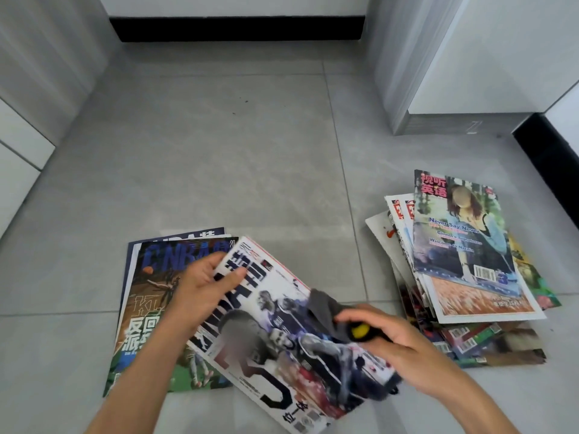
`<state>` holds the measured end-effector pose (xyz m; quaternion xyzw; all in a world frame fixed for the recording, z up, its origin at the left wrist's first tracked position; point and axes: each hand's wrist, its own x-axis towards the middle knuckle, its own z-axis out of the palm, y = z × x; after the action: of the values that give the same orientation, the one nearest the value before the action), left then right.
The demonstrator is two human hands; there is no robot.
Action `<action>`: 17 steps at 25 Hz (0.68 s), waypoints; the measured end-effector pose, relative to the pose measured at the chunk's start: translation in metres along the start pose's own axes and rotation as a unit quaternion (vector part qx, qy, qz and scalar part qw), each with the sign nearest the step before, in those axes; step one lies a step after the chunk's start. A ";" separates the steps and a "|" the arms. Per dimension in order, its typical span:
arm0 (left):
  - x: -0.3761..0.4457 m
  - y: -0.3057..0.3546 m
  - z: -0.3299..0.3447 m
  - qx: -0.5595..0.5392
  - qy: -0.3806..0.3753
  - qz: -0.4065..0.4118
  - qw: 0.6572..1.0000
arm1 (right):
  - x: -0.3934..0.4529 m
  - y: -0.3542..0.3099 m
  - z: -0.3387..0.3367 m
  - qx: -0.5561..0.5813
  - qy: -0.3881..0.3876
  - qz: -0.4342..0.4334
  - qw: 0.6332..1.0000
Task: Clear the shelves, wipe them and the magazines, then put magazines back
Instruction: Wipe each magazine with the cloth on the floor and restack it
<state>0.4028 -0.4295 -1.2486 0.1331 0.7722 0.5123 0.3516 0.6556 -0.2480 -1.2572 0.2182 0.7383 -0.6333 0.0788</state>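
Observation:
My left hand point(203, 286) grips the top left edge of a white basketball magazine point(282, 346), thumb on its cover, holding it tilted above the floor. My right hand point(385, 339) holds a dark grey cloth point(326, 311) with a yellow patch against that cover's right side. Under the magazine, to the left, lies a small stack of NBA magazines point(150, 308) on the floor. A bigger, messy pile of magazines point(463, 255) sits to the right, topped by an English-learning issue.
Grey floor tiles point(219, 151) stretch ahead. White cabinet fronts point(28, 136) stand at the left. A white unit with a metal corner point(407, 98) rises at the right. A black baseboard point(238, 28) runs along the far wall.

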 end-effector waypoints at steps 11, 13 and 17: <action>0.017 -0.048 -0.005 -0.195 0.128 -0.083 0.969 | 0.053 0.040 0.014 0.152 0.298 0.019 0.942; 0.021 -0.054 -0.009 -0.146 0.180 -0.072 0.970 | 0.060 0.050 0.023 0.070 0.254 0.065 0.962; 0.017 -0.058 -0.017 -0.107 0.155 -0.087 0.978 | 0.056 0.065 0.041 -0.079 0.196 0.080 0.974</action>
<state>0.3881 -0.4574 -1.3028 -0.0539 0.7664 0.5741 0.2831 0.6267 -0.2686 -1.3450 0.3895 0.7674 -0.5093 0.0003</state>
